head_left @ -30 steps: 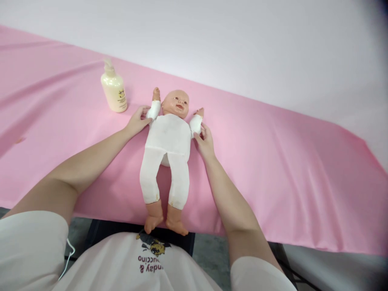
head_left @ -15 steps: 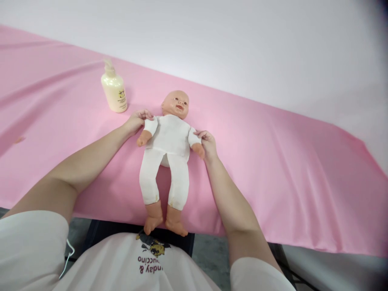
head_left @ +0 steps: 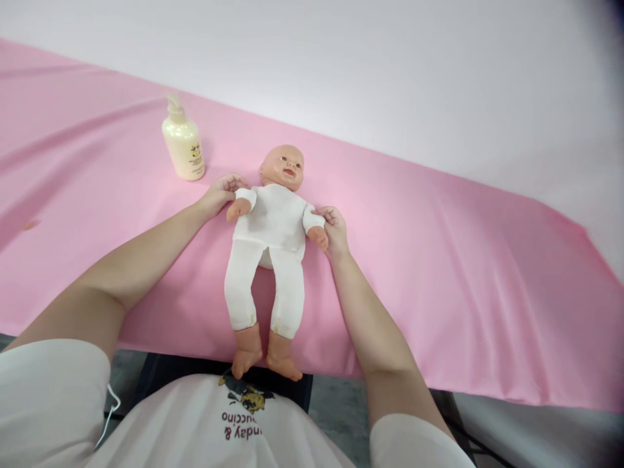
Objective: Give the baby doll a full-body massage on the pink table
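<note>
A baby doll (head_left: 270,218) lies on its back, its head away from me and its feet at the table's near edge. Its body, arms and legs are white cloth; head, hands and feet are bare plastic. My left hand (head_left: 225,190) is closed at the doll's upper arm on the left, thumb and fingers at the white sleeve. On the other side, my right hand (head_left: 336,229) pinches the sleeve of the doll's other arm. Some fingertips of both hands are hidden behind the doll's arms.
A cream-coloured pump bottle (head_left: 185,146) stands upright on the left, beyond my left hand. Pink cloth (head_left: 414,260) with folds covers the table. A white wall (head_left: 390,78) rises behind it. A small brownish spot (head_left: 30,225) shows at far left.
Both of the doll's forearms have lifted a little, the left-side one more and slightly inward. My hands have barely shifted; the bottle stays put.
</note>
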The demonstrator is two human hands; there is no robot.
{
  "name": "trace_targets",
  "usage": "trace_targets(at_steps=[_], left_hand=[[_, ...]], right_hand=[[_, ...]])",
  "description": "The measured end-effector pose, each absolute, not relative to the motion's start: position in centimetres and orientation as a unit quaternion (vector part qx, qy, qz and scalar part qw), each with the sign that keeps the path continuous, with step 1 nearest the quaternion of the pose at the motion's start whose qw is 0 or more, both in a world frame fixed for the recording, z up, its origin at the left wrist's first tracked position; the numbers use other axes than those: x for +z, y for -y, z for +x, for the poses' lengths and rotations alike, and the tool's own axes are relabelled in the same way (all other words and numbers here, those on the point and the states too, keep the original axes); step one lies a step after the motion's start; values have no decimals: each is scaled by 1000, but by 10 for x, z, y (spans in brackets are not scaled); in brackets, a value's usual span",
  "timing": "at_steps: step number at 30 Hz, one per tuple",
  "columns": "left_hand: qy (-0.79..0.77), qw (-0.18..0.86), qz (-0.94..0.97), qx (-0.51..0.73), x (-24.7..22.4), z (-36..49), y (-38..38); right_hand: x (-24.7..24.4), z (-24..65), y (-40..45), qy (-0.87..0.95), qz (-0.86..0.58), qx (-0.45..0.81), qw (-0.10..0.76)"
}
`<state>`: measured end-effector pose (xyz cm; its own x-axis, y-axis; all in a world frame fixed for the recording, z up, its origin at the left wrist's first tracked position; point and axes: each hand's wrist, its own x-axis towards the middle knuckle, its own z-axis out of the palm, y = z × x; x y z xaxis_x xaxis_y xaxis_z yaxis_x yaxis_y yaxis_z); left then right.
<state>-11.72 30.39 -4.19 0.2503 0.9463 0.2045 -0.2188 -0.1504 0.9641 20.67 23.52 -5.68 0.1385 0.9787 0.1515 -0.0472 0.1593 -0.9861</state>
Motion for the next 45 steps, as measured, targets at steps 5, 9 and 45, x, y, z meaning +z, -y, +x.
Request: trace_targets(at_steps=[5, 9, 45], left_hand=[[-342, 521, 539, 567, -42, -115, -306], [-381, 423, 601, 561, -38, -113, -296], [-523, 250, 725, 373, -27, -112, -285]], right_hand=[[-54, 199, -231, 525, -456, 372, 615], [-48, 195, -221, 525, -483, 303, 633], [-53, 203, -223, 628, -602, 197, 453]])
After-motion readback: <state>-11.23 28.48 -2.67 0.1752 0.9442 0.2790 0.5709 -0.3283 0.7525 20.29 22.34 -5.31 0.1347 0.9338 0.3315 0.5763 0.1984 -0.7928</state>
